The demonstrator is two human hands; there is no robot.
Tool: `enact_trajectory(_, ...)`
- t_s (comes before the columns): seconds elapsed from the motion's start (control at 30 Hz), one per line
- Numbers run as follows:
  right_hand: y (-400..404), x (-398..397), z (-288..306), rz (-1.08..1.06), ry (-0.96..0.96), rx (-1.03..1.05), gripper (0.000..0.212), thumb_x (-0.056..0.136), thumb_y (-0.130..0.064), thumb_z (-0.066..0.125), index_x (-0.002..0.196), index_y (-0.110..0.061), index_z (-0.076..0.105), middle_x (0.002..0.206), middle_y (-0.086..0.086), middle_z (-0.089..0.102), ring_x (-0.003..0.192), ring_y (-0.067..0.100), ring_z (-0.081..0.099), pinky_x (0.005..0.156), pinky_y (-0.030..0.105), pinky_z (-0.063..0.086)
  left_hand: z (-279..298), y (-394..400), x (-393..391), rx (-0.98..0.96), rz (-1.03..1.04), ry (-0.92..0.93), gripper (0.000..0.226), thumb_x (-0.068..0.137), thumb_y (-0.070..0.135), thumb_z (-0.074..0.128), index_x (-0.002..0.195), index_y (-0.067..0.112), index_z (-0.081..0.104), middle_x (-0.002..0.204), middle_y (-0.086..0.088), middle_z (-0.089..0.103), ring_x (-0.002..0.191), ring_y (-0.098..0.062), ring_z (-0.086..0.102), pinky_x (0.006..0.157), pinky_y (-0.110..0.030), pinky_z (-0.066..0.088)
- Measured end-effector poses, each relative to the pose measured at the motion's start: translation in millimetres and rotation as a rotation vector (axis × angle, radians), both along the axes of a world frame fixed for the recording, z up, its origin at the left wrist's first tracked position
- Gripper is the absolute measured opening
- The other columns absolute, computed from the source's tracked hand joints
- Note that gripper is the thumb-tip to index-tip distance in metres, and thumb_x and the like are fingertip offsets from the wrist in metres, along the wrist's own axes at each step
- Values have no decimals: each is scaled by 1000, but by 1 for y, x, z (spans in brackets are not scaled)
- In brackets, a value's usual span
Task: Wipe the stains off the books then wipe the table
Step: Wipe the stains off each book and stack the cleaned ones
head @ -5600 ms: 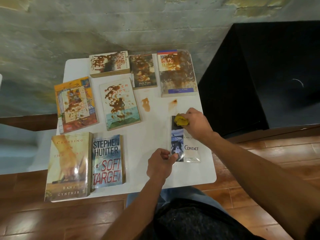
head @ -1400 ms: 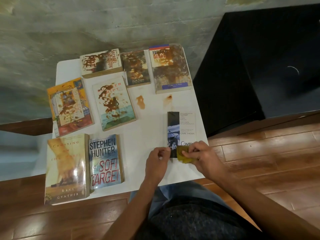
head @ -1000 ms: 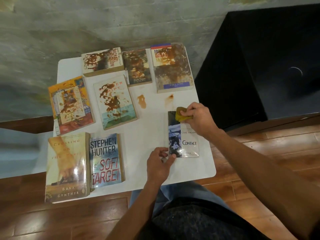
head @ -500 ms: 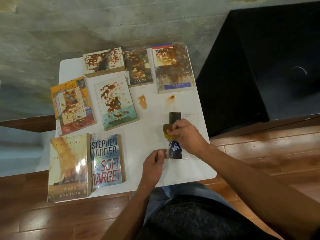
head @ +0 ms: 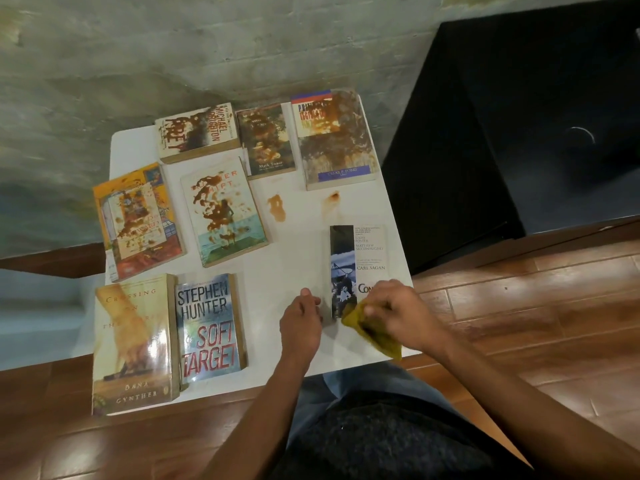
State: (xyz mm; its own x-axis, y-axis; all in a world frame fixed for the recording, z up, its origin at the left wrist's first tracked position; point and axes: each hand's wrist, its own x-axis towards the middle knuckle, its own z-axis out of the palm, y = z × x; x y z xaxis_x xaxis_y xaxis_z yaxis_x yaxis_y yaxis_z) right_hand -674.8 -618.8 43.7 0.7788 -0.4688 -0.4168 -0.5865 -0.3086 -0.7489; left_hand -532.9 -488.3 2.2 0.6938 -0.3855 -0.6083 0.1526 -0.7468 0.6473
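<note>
A Carl Sagan "Contact" book (head: 356,258) lies near the right edge of the white table (head: 294,258). My right hand (head: 401,313) grips a yellow cloth (head: 370,330) at the book's near end. My left hand (head: 299,322) pinches the book's near left corner. Five books carry brown stains: the Crichton book (head: 197,131), the Mark Twain book (head: 266,140), the tall book (head: 334,140) at the back right, an orange book (head: 136,220) and a pale beach-cover book (head: 223,211). Two brown stains (head: 277,207) (head: 332,199) mark the tabletop.
Two glossy books, "Crossing" (head: 133,344) and "Soft Target" (head: 207,327), lie at the near left. A black cabinet (head: 519,133) stands right of the table. A grey wall (head: 207,46) is behind, wooden floor (head: 519,323) around. My lap is under the table's near edge.
My right hand has dragged the cloth along the Contact book from its far end to its near end. My left hand has stayed at the near left corner.
</note>
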Motion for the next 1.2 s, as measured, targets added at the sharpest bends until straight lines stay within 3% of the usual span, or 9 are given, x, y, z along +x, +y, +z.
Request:
enact_trajectory(0.1, -3, -1, 5, -421, -70, 279, 18, 100, -16, 54, 88, -12, 66, 105, -4, 67, 107, 12, 58, 87, 29, 48, 2, -10, -9, 26, -79, -43, 59, 108, 42, 21, 103, 10, 70, 103, -7, 68, 96, -22, 62, 94, -35, 47)
enact_trajectory(0.2, 0, 0, -4, -611, -94, 413, 24, 103, -19, 49, 87, -9, 64, 103, 4, 70, 105, 24, 64, 87, 36, 55, 9, -24, -18, 75, -40, 21, 58, 107, 49, 23, 84, 12, 61, 93, -11, 65, 85, -22, 60, 83, -35, 47)
enact_trajectory(0.27, 3, 0, -11, -702, -119, 507, 25, 103, -21, 47, 93, -9, 66, 106, 9, 71, 106, 32, 65, 94, 46, 54, 10, -37, -19, 185, 18, 124, 62, 103, 59, 20, 93, 11, 57, 104, -10, 62, 89, -20, 58, 84, -33, 45)
enact_trajectory(0.43, 3, 3, -15, -936, -226, 726, 27, 105, -19, 43, 114, -14, 67, 116, 8, 71, 108, 30, 67, 96, 48, 53, 3, -57, -12, 341, -73, 202, 99, 82, 87, 11, 136, 15, 54, 135, -11, 56, 112, -25, 54, 98, -39, 44)
enact_trajectory(0.53, -2, -2, -16, -1048, -240, 805, 29, 105, -24, 41, 122, -14, 63, 115, 13, 71, 105, 33, 68, 90, 50, 55, 1, -60, -20, 213, -86, 241, 86, 87, 81, 22, 136, 17, 53, 127, -9, 62, 104, -21, 60, 98, -37, 52)
enact_trajectory(0.7, -9, -8, -10, -1220, -252, 865, 33, 106, -29, 38, 121, -11, 61, 112, 18, 70, 102, 35, 68, 77, 44, 57, 10, -57, -33, 27, -39, 253, 60, 97, 66, 38, 128, 16, 51, 118, -7, 66, 98, -23, 68, 77, -34, 62)
enact_trajectory(0.9, -15, 11, 1, -1184, -228, 994, 36, 104, -37, 38, 119, -17, 64, 113, 19, 70, 104, 40, 66, 78, 52, 57, 28, -32, -12, -102, -22, 130, 39, 99, 54, 48, 112, 17, 57, 104, -4, 68, 88, -17, 68, 72, -33, 63)
enact_trajectory(1.0, -13, 35, 9, -1067, -224, 1020, 36, 105, -35, 35, 120, -19, 64, 111, 17, 72, 100, 38, 68, 78, 52, 58, 41, -8, 3, -170, 67, 127, 31, 101, 48, 47, 104, 20, 60, 98, -4, 69, 81, -13, 69, 58, -20, 56)
enact_trajectory(1.2, 12, 94, 19, -807, -185, 1022, 33, 103, -31, 42, 125, -21, 63, 112, 11, 73, 101, 36, 70, 85, 53, 56, 60, 51, 34, -234, 239, 49, 29, 102, 49, 45, 105, 25, 61, 96, -3, 73, 84, -16, 73, 60, -24, 58)
